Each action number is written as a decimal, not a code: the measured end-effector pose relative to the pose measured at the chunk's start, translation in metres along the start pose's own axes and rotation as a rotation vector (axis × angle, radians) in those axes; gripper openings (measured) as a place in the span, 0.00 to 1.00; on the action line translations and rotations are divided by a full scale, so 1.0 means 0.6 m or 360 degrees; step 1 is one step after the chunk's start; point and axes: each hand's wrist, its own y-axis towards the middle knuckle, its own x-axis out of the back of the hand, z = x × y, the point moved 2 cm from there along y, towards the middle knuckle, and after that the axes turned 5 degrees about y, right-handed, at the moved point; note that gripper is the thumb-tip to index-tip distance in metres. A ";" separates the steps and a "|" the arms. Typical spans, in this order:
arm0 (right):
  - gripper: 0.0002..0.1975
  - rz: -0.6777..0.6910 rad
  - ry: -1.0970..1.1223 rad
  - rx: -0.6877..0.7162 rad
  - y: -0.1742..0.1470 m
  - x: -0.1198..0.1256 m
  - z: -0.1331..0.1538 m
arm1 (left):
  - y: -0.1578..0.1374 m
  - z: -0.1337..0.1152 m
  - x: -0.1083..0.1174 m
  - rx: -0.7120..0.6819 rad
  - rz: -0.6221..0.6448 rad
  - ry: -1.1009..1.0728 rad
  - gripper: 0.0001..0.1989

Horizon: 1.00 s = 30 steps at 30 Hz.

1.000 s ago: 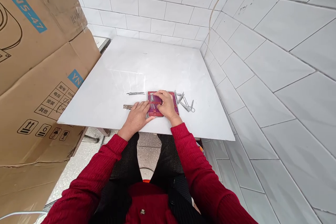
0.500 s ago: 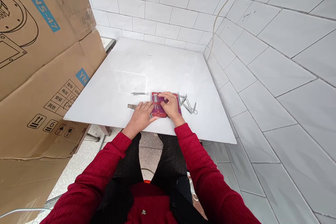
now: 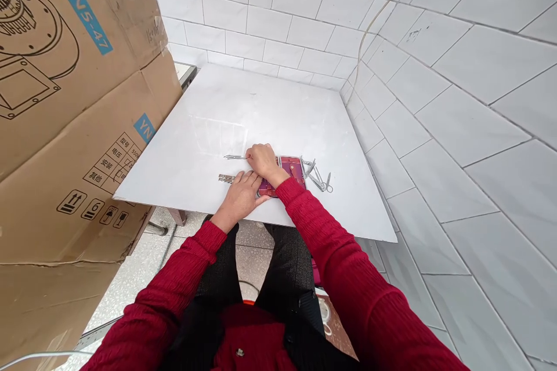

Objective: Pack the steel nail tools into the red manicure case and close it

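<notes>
A red and purple manicure case [image 3: 292,169] lies unfolded near the table's front edge, its left half largely covered by my hands. My left hand [image 3: 242,192] holds the case at its left and lower edge, thumb apart from the fingers. Crossing over that half, my right hand [image 3: 262,161] pinches at the right end of some thin metal manicure tools [image 3: 234,157]; its fingertips are partly hidden. Nail clippers [image 3: 225,178] lie left of my left hand. To the right of the case are small scissors [image 3: 328,184] and other metal tools [image 3: 317,174].
The white table [image 3: 261,98] meets tiled walls behind and on the right. A large cardboard box [image 3: 100,145] stands along its left side. A thin cable [image 3: 369,26] runs down the wall in the back right corner.
My right hand has moved left from the middle of the case to the thin tools, uncovering the case's right half. My left hand stays at the case. The view has shifted slightly.
</notes>
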 end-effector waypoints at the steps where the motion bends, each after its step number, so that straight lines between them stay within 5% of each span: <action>1: 0.15 0.0001 -0.0005 0.0014 -0.001 -0.003 0.000 | 0.000 0.000 0.000 -0.0005 -0.0003 -0.0011 0.31; 22: 0.13 0.0336 -0.0257 0.0307 -0.030 0.033 0.021 | -0.002 0.001 -0.008 0.0023 -0.0038 -0.0047 0.31; 30: 0.15 0.0336 -0.0283 0.0165 -0.009 0.037 0.030 | -0.002 0.003 -0.012 0.0025 -0.0025 -0.0028 0.32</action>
